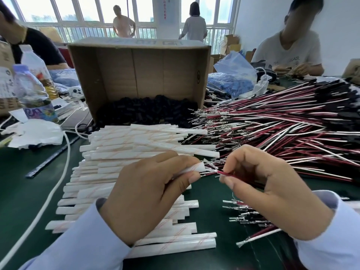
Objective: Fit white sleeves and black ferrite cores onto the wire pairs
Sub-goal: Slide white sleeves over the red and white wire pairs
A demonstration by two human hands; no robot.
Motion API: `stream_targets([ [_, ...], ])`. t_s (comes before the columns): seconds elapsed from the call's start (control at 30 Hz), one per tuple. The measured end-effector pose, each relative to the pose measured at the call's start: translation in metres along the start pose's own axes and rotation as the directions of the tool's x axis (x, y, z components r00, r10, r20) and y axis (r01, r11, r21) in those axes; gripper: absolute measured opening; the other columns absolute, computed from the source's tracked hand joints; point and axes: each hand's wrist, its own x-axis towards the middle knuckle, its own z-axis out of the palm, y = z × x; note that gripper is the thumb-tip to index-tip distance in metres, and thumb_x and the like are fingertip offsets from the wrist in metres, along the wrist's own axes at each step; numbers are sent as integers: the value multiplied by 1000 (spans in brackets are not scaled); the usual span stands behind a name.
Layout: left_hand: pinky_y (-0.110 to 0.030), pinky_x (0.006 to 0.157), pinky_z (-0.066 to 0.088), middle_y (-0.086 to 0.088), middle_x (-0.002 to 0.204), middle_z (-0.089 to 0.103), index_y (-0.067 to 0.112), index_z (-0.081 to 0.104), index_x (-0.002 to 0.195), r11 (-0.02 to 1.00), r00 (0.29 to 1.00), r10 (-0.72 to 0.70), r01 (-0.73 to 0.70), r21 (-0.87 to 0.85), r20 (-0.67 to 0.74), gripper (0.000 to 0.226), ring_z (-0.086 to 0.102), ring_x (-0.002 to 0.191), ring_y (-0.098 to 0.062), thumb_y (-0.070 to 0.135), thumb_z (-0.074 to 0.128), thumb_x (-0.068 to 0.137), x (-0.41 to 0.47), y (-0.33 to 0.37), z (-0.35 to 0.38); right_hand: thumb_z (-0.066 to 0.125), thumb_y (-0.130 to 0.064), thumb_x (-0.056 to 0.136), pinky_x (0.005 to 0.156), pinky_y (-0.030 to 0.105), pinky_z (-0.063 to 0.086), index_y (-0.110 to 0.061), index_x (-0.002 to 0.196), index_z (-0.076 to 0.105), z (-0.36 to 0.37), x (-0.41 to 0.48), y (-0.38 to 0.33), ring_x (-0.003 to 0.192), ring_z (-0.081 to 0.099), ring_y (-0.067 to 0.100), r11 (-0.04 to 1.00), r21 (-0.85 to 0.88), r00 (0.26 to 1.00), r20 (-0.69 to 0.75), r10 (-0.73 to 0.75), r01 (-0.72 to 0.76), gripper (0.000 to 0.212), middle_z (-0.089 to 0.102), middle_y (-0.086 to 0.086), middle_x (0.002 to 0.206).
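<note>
A: Hands, quick?
B: We log the left hand (pixel 148 193) pinching one white sleeve (pixel 194 168) between thumb and fingers, mid-frame. The right hand (pixel 272 191) pinches the wire pair (pixel 226 173) just behind its terminals (pixel 209 173).
A: Key relation?
B: Sleeve mouth faces frame right. The wires lie right of it, both long axes running left-right, nearly in line. Tips sit at the mouth; it's blurry there, so we can't tell if they've entered.
A: Next?
B: We'd guess a leftward push along that axis, right hand driving. The ferrite cores (pixel 146 112) sit in the cardboard box (pixel 136 65), upper centre, untouched. The wire heap (pixel 282 129) fills the right.
</note>
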Motion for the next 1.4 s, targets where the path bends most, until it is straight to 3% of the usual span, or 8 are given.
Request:
stream_targets([
  [0.17, -32, 56, 49, 19, 79, 58, 37, 62, 109, 1000, 1000, 2, -1, -16, 10, 25, 57, 70, -3, 46, 44, 94, 0, 1, -1, 61, -29, 87, 57, 7, 40, -32, 114, 68, 12, 3, 1, 56, 58, 4, 992, -82, 994, -48, -98, 94, 28, 64, -14, 66],
  [0.5, -32, 54, 49, 21, 83, 59, 34, 65, 106, 999, 1000, 10, -10, 44, 1, 26, 57, 70, -4, 42, 43, 95, -1, 4, -3, 62, -26, 87, 57, 24, 47, -30, 110, 71, 16, 2, -1, 61, 61, 14, 985, -145, 988, -107, -114, 98, 25, 63, -6, 65],
  [0.87, -32, 47, 46, 12, 81, 65, 25, 70, 100, 981, 993, 116, -110, 158, -25, 28, 62, 66, -16, 36, 45, 96, 0, 10, -7, 62, -34, 84, 56, 20, 50, -32, 107, 69, 11, 1, -7, 61, 67, 12, 997, 72, 997, -80, -17, 23, 24, 70, -10, 67],
  [0.97, -28, 46, 44, 12, 79, 64, 24, 71, 99, 971, 989, 144, -140, 195, -10, 27, 60, 64, -15, 35, 47, 95, 0, 11, -7, 60, -34, 86, 54, 22, 49, -29, 100, 71, 11, 1, -10, 57, 64, 11, 1000, -8, 999, -43, 0, 0, 19, 67, -6, 62],
  [1.07, -25, 43, 41, 12, 74, 61, 26, 72, 95, 955, 988, 137, -151, 254, 69, 28, 59, 59, -15, 38, 47, 93, 0, 13, -7, 53, -35, 87, 52, 24, 44, -26, 90, 70, 15, 2, -10, 54, 56, 11, 990, -125, 997, 39, 73, -67, 20, 61, -4, 58],
  [1.2, -23, 39, 35, 11, 66, 57, 29, 67, 83, 926, 962, 42, -139, 350, 271, 36, 56, 52, -13, 45, 37, 92, -6, 15, -2, 49, -34, 83, 57, 27, 41, -38, 127, 40, 22, 6, -6, 58, 51, 7, 927, -363, 980, 133, 150, -92, 45, 57, -5, 64],
  [1.3, -24, 40, 35, 12, 65, 56, 30, 60, 81, 937, 935, -2, -122, 327, 356, 39, 54, 52, -11, 47, 28, 94, -12, 17, 0, 49, -32, 78, 64, 36, 44, -45, 126, 36, 19, 11, -7, 60, 49, 4, 952, -184, 927, 243, 284, -244, 51, 58, 0, 70],
  [1.4, -27, 44, 32, 8, 71, 56, 27, 51, 87, 942, 922, -81, -53, 331, 378, 47, 56, 58, -12, 51, 11, 92, -6, 31, 3, 37, -45, 82, 68, 37, 46, -43, 120, 42, 20, 12, -6, 63, 53, 4, 953, -115, 943, 153, 296, -281, 38, 58, -5, 65],
])
